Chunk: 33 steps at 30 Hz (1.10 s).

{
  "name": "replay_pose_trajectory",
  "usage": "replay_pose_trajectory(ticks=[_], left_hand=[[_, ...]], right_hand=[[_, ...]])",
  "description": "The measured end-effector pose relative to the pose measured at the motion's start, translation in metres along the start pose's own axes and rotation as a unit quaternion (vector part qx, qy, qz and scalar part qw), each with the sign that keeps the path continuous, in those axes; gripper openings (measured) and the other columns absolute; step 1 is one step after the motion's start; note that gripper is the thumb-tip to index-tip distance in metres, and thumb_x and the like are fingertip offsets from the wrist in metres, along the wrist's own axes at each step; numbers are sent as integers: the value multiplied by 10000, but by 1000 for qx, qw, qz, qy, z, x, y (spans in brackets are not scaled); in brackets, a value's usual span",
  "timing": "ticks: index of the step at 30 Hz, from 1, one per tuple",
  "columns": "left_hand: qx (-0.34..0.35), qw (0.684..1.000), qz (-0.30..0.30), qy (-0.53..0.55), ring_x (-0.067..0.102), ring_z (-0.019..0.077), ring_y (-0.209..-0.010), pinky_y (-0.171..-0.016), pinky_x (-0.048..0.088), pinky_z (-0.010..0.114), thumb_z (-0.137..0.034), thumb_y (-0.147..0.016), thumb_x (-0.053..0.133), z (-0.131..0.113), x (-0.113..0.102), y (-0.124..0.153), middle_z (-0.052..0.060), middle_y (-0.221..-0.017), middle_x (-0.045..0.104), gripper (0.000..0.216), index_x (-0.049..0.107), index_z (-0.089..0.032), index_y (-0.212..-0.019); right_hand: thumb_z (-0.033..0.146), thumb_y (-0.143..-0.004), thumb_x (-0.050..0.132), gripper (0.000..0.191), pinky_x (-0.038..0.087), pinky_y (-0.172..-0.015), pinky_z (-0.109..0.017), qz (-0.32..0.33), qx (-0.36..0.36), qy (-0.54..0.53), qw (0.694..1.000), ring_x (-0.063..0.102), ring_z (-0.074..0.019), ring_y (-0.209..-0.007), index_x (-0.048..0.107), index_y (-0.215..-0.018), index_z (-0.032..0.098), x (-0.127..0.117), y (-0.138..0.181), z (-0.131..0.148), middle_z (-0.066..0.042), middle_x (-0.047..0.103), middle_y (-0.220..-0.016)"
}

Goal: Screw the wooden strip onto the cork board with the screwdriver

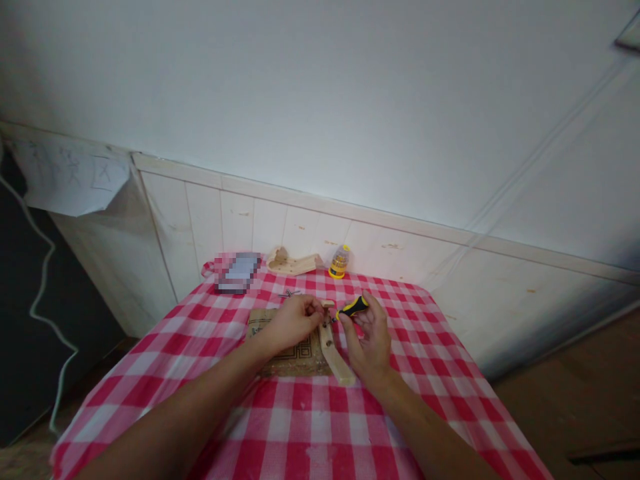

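My right hand (371,337) grips a small black and yellow screwdriver (351,308), its tip pointing left at the top of a pale wooden strip (334,353). My left hand (295,321) is closed in a pinch at that same end of the strip, holding it or something small there that I cannot make out. The strip lies across a brown patterned mat (290,350) on a table under a red and white checked cloth (310,413).
At the table's far edge lie a dark flat object (238,273), a curved wooden piece (293,262) and a yellow bit holder (339,261). A few small metal parts (290,293) lie behind the mat. White panelled wall stands behind; floor drops away right.
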<state>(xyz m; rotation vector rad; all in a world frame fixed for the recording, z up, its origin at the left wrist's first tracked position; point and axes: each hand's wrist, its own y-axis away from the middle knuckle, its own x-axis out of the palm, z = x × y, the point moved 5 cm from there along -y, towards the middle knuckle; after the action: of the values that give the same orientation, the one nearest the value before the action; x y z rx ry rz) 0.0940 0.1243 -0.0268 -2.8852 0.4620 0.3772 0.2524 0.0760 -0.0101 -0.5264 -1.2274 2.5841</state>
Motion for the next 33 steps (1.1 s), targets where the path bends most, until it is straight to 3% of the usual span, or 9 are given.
replay_pose_trajectory(ticks=[5,9,19,25,29,33], left_hand=[[-12,996,15,-85,556,124,-520,-510,379,220,-212,-799,527,0,1,-1,20,-670,701,214,728,-142,-770],[12,990,33,-133,601,143,-574,-520,386,218,-138,-749,513,1,2,-1,29,-687,735,255,766,-152,-781],[28,994,61,-82,675,179,-685,-618,469,245,-131,-742,523,8,6,-2,63,-819,782,262,772,-137,-825],[20,994,62,-85,663,179,-653,-570,431,240,-132,-722,514,6,6,-3,61,-773,776,274,772,-128,-814],[12,995,59,-81,659,178,-678,-598,439,243,-138,-723,513,4,6,-1,63,-800,775,277,772,-128,-821],[-6,993,43,-106,582,143,-570,-531,376,228,-174,-741,531,1,6,-1,37,-708,730,237,758,-131,-795]], right_hand=[[222,-945,613,504,634,-836,-369,15,6,-23,1000,731,-203,-974,417,-1410,228,6,2,-7,-130,685,-1159],[227,-950,603,512,633,-835,-371,30,6,-17,999,729,-206,-976,412,-1424,237,7,1,-10,-129,685,-1158],[262,-973,564,509,617,-884,-393,59,34,-38,997,718,-215,-1028,390,-1451,256,8,-2,-8,-133,656,-1241],[239,-972,562,520,608,-889,-377,60,29,-49,997,715,-202,-1037,385,-1459,281,10,0,-10,-106,665,-1228],[235,-957,585,513,606,-882,-372,41,42,-72,996,712,-197,-1024,414,-1438,284,9,-1,-8,-95,678,-1183],[264,-948,600,517,607,-862,-377,-6,68,-101,993,713,-203,-992,407,-1427,260,-7,-21,-10,-106,691,-1156]])
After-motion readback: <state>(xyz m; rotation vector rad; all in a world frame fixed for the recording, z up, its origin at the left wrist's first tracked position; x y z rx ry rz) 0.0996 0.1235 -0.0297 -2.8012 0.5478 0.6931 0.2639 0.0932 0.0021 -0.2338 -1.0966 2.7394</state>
